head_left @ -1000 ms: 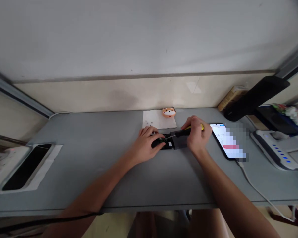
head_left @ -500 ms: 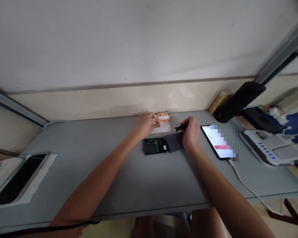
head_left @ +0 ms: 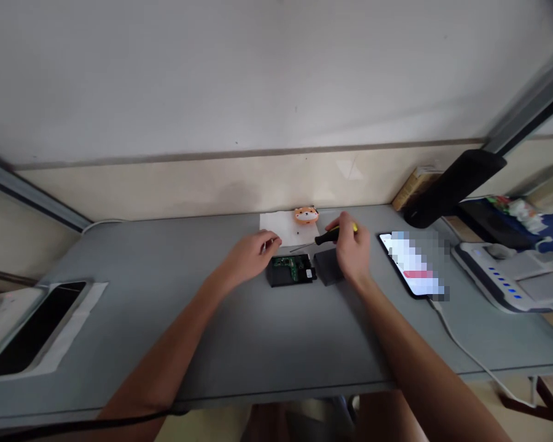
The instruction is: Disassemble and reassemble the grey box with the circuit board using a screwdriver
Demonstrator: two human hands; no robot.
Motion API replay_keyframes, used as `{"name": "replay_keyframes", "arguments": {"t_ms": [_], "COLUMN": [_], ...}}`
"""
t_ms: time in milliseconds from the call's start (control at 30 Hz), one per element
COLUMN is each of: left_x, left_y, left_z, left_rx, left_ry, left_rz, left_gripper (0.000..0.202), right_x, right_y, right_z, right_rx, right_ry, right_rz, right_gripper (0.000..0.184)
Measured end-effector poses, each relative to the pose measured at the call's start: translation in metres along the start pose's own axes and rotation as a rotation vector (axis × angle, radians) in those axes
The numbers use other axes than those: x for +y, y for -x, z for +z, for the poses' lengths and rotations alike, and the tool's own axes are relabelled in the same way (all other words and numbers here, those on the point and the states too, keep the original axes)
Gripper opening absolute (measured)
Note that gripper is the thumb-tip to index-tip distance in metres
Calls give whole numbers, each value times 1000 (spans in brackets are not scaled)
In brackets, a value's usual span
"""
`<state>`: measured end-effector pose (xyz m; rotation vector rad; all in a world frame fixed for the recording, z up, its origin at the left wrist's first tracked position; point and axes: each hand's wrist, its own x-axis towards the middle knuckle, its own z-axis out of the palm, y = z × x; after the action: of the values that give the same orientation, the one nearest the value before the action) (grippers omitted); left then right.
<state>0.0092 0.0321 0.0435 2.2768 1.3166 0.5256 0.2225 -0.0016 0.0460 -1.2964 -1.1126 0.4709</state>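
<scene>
A small black device (head_left: pixel 289 271) lies opened on the grey desk (head_left: pixel 239 325), its green circuit board showing. A dark grey cover piece (head_left: pixel 327 267) lies just right of it. My right hand (head_left: pixel 350 252) is closed round a screwdriver (head_left: pixel 329 236) with a black and yellow handle, its thin shaft pointing left above the device. My left hand (head_left: pixel 253 255) hovers just left of the device, fingers curled and pinched together near the edge of a white paper (head_left: pixel 279 223); what they hold is too small to see.
An orange animal-shaped figure (head_left: pixel 306 215) sits on the white paper with tiny dark screws. A lit phone (head_left: pixel 412 264) with a white cable lies to the right, beside a black lamp head (head_left: pixel 456 184) and a white device (head_left: pixel 502 276). Another dark phone (head_left: pixel 32 328) rests far left.
My left hand came back from the white paper to just left of the device. The right hand with the screwdriver stayed above the cover piece. The camera shifted slightly.
</scene>
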Motion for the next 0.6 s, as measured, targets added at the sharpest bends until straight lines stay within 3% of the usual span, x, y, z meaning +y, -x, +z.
{"name": "replay_keyframes", "arguments": {"t_ms": [133,233,600], "left_x": [-6,-12,-15], "left_y": [17,17,18], "left_z": [1,4,3], "left_rx": [-129,-128,-147], "left_ry": [73,118,196], "left_rz": [-45,-15,12], "left_gripper": [34,31,30], "right_x": [-9,-10,-11], "right_y": [18,24,24], "right_z": [10,14,12], "right_rx": [-190,-248,-237], "right_ry": [35,56,82], "right_rz": [-115,-157,-194], "right_gripper": [48,45,47]}}
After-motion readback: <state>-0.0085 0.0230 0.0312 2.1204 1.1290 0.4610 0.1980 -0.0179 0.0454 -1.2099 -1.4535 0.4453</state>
